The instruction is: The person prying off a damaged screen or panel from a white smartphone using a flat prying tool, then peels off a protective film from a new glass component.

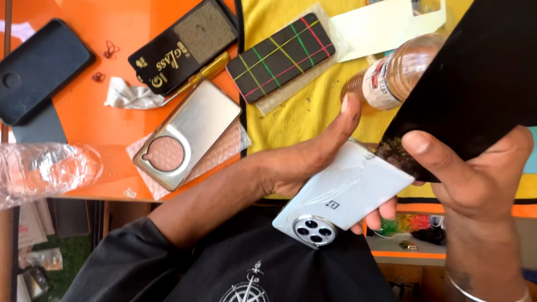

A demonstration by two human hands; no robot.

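My left hand (pixel 313 162) grips a white smartphone (pixel 341 193), back side up, with its round camera cluster toward me and a clear film on it. My right hand (pixel 481 179) pinches a large black sheet (pixel 475 78) by its lower edge; the sheet's corner touches the phone's upper right corner. My left thumb points up toward a small brown bottle (pixel 391 75) lying on the yellow cloth (pixel 302 112).
On the orange table (pixel 106 123) lie a clear phone case with a round cutout (pixel 187 134), a black phone case (pixel 36 70), a black packet (pixel 179 47), a yellow-handled tool (pixel 210 70) and crumpled plastic (pixel 45 170). A black case with coloured stripes (pixel 279 56) rests on the yellow cloth.
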